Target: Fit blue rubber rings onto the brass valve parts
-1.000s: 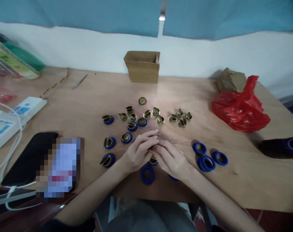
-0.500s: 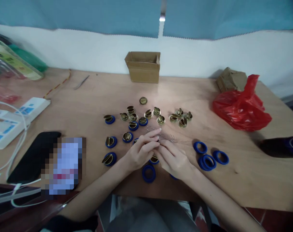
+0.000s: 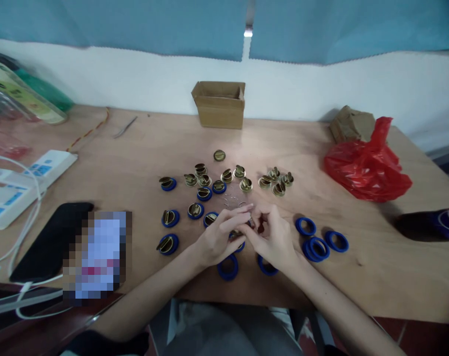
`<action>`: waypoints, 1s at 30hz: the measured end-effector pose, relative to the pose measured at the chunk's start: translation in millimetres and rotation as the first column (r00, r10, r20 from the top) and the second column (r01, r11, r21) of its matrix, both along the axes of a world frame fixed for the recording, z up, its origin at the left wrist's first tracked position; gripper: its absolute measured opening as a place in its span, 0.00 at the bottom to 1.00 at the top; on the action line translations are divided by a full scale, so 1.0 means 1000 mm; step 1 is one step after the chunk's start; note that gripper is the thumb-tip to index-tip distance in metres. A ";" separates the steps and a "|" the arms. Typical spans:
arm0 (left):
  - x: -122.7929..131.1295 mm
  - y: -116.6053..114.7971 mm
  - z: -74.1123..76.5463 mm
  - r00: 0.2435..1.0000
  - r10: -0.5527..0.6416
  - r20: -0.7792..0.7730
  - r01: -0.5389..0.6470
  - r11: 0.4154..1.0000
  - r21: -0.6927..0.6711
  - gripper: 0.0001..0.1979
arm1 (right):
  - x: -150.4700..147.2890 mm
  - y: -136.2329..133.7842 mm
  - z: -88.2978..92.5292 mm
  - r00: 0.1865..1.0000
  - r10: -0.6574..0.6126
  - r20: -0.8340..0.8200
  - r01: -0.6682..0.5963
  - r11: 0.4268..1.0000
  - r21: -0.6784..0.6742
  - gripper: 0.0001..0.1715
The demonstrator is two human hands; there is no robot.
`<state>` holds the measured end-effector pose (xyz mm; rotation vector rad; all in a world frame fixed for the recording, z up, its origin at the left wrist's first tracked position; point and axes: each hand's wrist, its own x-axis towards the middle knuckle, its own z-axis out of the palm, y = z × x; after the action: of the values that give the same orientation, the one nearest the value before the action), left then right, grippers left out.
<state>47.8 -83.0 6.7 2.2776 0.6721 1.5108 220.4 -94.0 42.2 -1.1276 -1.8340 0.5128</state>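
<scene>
My left hand (image 3: 219, 237) and my right hand (image 3: 274, 235) meet over the middle of the table. Their fingers pinch a small object, mostly hidden, with a bit of metallic edge showing. Under them, a brass-coloured round fitting in a blue ring (image 3: 240, 245) is partly covered. Just beyond the fingertips lie thin curved wires (image 3: 230, 200). To the left are several brass fittings seated in blue rings (image 3: 170, 217). Farther back stand several bare brass fittings with raised flaps (image 3: 246, 185). A loose blue ring (image 3: 227, 267) lies below my left hand, another (image 3: 267, 266) below my right.
More blue rings (image 3: 336, 241) lie to the right, near a dark bottle (image 3: 428, 225) and a red plastic bag (image 3: 367, 170). An open cardboard box (image 3: 221, 111) stands at the back. Leftward are a black phone (image 3: 52, 242), a power strip (image 3: 31, 183) and white cables.
My right hand has rolled and bent its fingers, with the thumb side now turned up. My left fingers have shifted slightly right. The blue ring below my right hand shows more fully.
</scene>
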 end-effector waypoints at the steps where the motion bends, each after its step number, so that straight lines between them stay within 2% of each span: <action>1: 0.000 0.000 0.000 1.000 0.003 -0.014 -0.004 1.000 -0.003 0.33 | 0.001 0.001 0.000 1.000 0.018 -0.012 -0.019 0.999 -0.048 0.14; 5: -0.002 -0.001 -0.001 0.999 -0.009 -0.041 0.007 0.999 -0.032 0.32 | 0.004 0.002 0.000 0.993 0.104 -0.055 -0.111 0.981 -0.159 0.15; 9: -0.002 -0.002 -0.002 1.000 -0.016 -0.026 0.016 1.000 -0.014 0.33 | 0.006 0.002 -0.003 0.986 0.139 -0.092 -0.154 0.970 -0.188 0.17; 13: -0.001 -0.003 -0.002 1.000 -0.016 -0.003 0.016 1.000 -0.027 0.31 | 0.009 0.001 -0.005 0.985 0.169 -0.046 -0.175 0.960 -0.217 0.20; 17: -0.001 -0.003 -0.003 1.000 -0.013 0.003 0.013 0.999 -0.034 0.31 | 0.004 0.004 -0.009 0.981 0.101 -0.165 -0.151 0.933 -0.327 0.24; 19: -0.002 -0.003 -0.003 1.000 -0.016 -0.008 0.016 0.999 -0.033 0.32 | 0.000 0.006 -0.010 0.957 0.041 -0.285 -0.163 0.893 -0.419 0.26; 22: -0.002 -0.004 -0.002 0.999 -0.029 -0.040 0.026 0.997 -0.069 0.30 | -0.004 0.012 -0.006 0.885 0.011 -0.465 -0.298 0.782 -0.548 0.29; 25: -0.001 -0.004 0.000 0.996 0.077 -0.054 -0.082 0.990 -0.116 0.28 | 0.000 0.018 0.002 0.798 -0.061 -0.599 -0.411 0.671 -0.617 0.29; 28: -0.002 0.000 0.006 0.965 0.257 -0.057 -0.263 0.954 -0.148 0.28 | 0.007 0.022 0.007 0.731 -0.188 -0.656 -0.418 0.637 -0.648 0.24; 30: -0.004 0.005 0.010 0.959 0.271 -0.076 -0.282 0.923 -0.261 0.26 | 0.010 0.024 0.008 0.709 -0.248 -0.661 -0.393 0.638 -0.662 0.22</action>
<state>44.1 -78.2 17.0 2.0749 1.1775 1.3914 230.8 -69.8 49.8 -1.1204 -0.9202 1.6740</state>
